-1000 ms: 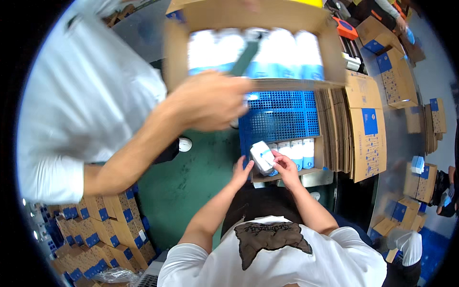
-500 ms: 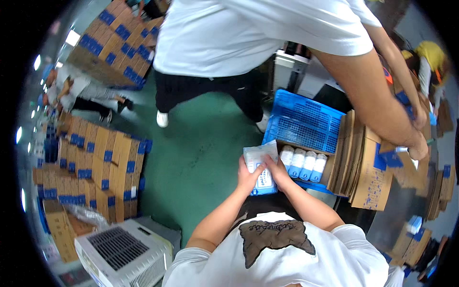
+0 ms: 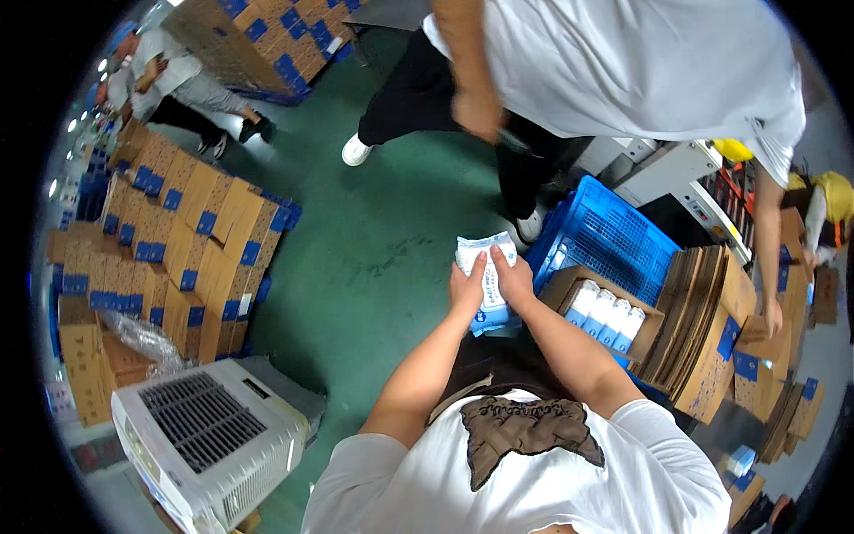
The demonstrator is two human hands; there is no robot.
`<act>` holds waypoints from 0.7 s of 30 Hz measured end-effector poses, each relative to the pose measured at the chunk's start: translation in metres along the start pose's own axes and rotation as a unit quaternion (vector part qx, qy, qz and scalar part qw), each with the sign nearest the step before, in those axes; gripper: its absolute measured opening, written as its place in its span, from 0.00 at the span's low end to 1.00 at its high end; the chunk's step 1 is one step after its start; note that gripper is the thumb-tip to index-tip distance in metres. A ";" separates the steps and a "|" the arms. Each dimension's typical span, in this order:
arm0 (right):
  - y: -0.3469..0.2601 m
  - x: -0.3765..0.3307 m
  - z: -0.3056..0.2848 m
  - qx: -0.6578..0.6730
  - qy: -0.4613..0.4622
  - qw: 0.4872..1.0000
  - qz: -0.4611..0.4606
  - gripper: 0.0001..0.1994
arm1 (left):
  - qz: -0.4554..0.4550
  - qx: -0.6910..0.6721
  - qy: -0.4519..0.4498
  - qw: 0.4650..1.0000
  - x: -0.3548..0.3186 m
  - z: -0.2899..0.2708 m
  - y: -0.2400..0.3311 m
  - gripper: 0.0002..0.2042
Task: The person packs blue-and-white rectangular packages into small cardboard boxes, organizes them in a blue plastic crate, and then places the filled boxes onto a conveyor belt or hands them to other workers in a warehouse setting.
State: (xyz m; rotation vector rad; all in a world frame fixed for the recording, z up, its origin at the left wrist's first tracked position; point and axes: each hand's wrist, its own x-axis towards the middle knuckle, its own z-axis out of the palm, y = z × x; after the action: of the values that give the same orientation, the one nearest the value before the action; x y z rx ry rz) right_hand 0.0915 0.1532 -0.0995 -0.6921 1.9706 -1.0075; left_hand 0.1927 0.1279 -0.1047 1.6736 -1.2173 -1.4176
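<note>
We hold a blue-and-white pack (image 3: 492, 289) at twelve o'clock, our left grip (image 3: 464, 290) and right grip (image 3: 517, 279) wrapped around it, and from it an open box (image 3: 556, 288) of small packs (image 3: 600, 313) sits near three o'clock, a blue crate (image 3: 623, 240) at two, and a person (image 3: 640, 62) at one.

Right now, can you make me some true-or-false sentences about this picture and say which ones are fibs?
1. The left hand and right hand both hold a packet. True.
2. The floor is red. False: the floor is green.
3. A pale machine with a dark grille is at the picture's lower left. True.
4. The open cardboard box holds shoes. False: the box holds white-and-blue packs.
5. Flattened cardboard stands beside the blue crate. True.
</note>
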 end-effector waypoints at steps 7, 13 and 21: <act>0.010 -0.009 -0.038 0.219 -0.061 0.973 0.035 0.25 | 0.042 0.021 -0.121 0.992 0.017 0.031 -0.014 0.30; 0.043 -0.042 -0.127 0.352 -0.125 0.917 0.143 0.29 | 0.000 0.119 -0.282 0.952 -0.016 0.088 -0.022 0.30; 0.104 -0.062 -0.240 0.387 0.117 0.910 0.089 0.31 | 0.144 0.278 -0.330 0.891 -0.023 0.130 -0.066 0.17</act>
State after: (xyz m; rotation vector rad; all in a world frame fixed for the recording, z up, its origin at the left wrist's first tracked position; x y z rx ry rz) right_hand -0.0881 0.3511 -0.0742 0.0551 1.5748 -1.6592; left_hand 0.0831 0.1873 -0.1842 1.2607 -2.3305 -1.5902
